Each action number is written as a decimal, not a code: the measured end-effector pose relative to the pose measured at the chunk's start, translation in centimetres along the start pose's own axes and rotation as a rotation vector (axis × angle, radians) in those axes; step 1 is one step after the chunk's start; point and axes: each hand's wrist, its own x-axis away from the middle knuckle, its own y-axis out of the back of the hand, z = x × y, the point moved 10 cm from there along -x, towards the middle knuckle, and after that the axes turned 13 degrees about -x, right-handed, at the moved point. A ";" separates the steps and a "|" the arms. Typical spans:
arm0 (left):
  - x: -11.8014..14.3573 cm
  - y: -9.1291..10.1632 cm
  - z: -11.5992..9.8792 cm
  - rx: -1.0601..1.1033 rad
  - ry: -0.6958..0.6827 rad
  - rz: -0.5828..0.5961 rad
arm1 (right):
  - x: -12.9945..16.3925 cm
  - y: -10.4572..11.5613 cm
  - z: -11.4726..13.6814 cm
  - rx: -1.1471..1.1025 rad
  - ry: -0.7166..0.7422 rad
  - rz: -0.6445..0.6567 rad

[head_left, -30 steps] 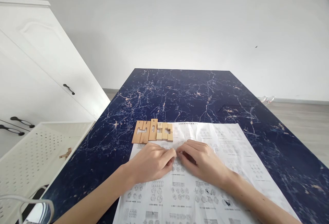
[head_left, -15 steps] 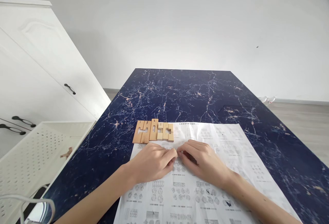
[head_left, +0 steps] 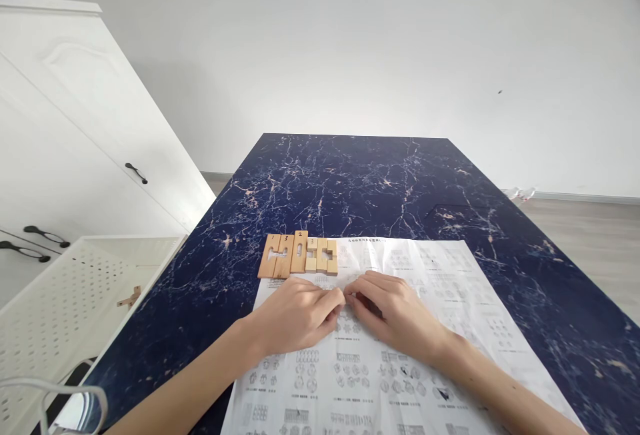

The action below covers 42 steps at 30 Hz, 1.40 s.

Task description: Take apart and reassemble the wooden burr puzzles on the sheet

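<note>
Wooden pieces [head_left: 299, 256] — beyond both hands [head_left: 295, 317], on sheet [head_left: 450, 288].

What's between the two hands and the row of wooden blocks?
In the head view, only a bare strip of the printed sheet separates the left hand and right hand from the wooden blocks.

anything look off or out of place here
One small oddity: a lone wooden piece lies in the white perforated tray beside the table, apart from the row of wooden blocks at the instruction sheet. One block in that row sticks out farther.
</note>
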 end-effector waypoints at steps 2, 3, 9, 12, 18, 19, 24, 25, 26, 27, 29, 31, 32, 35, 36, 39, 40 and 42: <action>0.0 0.0 0.0 -0.007 -0.003 0.000 | 0.0 0.0 -0.1 0.000 -0.001 0.001; 0.0 0.0 -0.1 -0.010 -0.004 0.000 | 0.0 0.0 -0.1 -0.002 -0.001 0.001; 0.0 0.1 0.0 -0.002 -0.005 -0.001 | 0.0 -0.1 -0.2 -0.002 -0.001 -0.004; 0.0 0.1 0.0 -0.001 -0.004 0.004 | 0.0 -0.1 -0.2 0.005 -0.002 -0.002; -0.1 0.2 -0.1 -0.004 -0.010 0.000 | 0.0 0.0 0.0 0.011 0.004 -0.001; -0.1 0.2 -0.1 -0.003 -0.008 -0.002 | -0.1 0.0 0.0 0.014 0.006 0.000; -0.1 0.3 0.1 -0.001 0.004 -0.022 | -0.1 0.1 0.1 0.037 0.013 -0.004; -0.1 0.4 0.2 -0.001 0.014 -0.040 | -0.1 0.1 0.2 0.039 0.013 -0.005; -0.1 0.6 0.4 0.000 0.033 -0.067 | -0.1 0.1 0.2 0.038 0.014 -0.006; 0.0 1.0 0.8 0.005 0.066 -0.103 | -0.1 0.1 0.2 0.036 0.014 -0.005; 0.1 2.0 1.9 0.017 0.163 -0.195 | -0.1 0.1 0.3 0.032 0.016 -0.001; 0.4 3.2 3.4 0.007 0.279 -0.284 | -0.1 0.1 0.3 0.027 0.014 0.002; 0.6 3.7 4.2 -0.015 0.334 -0.313 | -0.1 0.1 0.3 0.026 0.014 0.002; 1.1 4.5 6.7 -0.132 0.467 -0.311 | -0.1 0.1 0.3 0.024 0.016 0.004; 1.3 4.4 7.6 -0.165 0.491 -0.287 | -0.1 0.1 0.3 0.025 0.016 0.004; 1.7 2.9 10.0 -0.178 0.517 -0.127 | -0.1 0.1 0.2 0.023 0.014 0.005; 1.8 2.1 10.6 -0.169 0.515 -0.069 | 0.0 0.1 0.2 0.020 0.014 0.003; 2.3 0.6 11.5 -0.137 0.520 0.042 | 0.0 0.2 0.2 0.016 0.013 -0.003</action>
